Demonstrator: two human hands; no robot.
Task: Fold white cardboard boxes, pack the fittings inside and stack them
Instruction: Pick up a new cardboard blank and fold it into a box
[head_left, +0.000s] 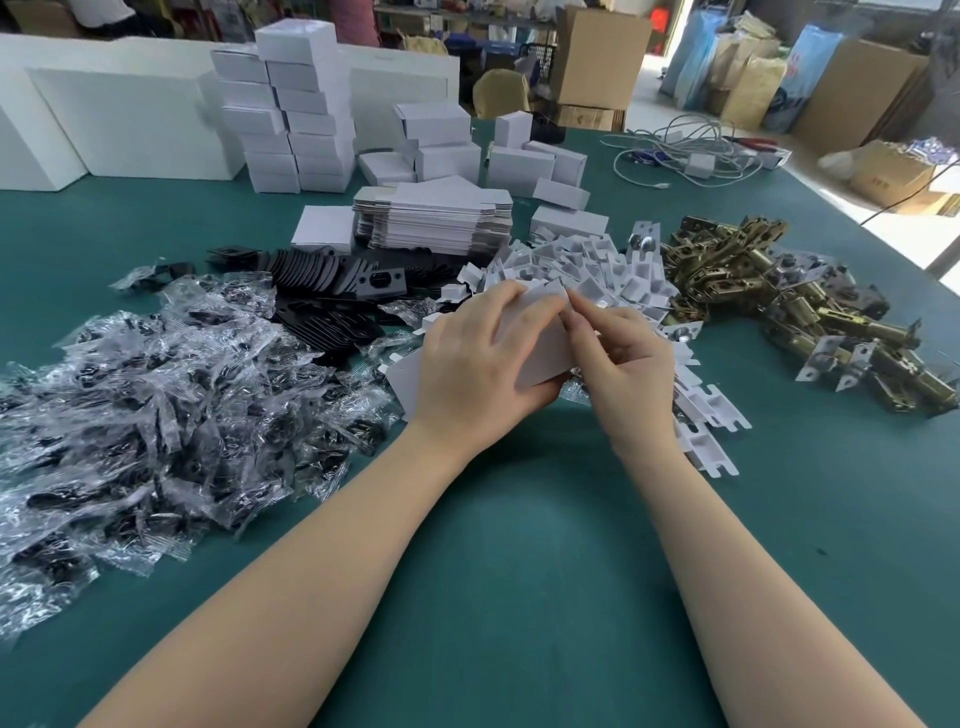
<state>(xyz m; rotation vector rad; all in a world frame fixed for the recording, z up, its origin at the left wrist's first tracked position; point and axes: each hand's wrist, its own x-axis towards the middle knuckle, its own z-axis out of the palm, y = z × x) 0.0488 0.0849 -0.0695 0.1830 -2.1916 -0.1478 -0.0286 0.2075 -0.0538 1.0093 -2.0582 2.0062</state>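
Dozens of finished boxes (298, 114) stand stacked at eleven o'clock; both hands, left hand (467, 364) and right hand (623, 358), fingers clamped, fold another white box blank (540, 338); fittings (779, 296) unpacked at two o'clock.

Your left hand (470, 358) grips a white cardboard box (540, 343) from the side, fingers curled over its upper edge, while your right hand (623, 358) pinches a flap at the box's top corner. Both hands work above the green table (519, 571). To your left lies a heap of clear plastic packets (156, 405); black plates (332, 280) fan out behind it. Brass latches (779, 291) are piled at your right, flat box blanks (436, 213) sit beyond, and folded boxes (296, 109) stand stacked farther back.
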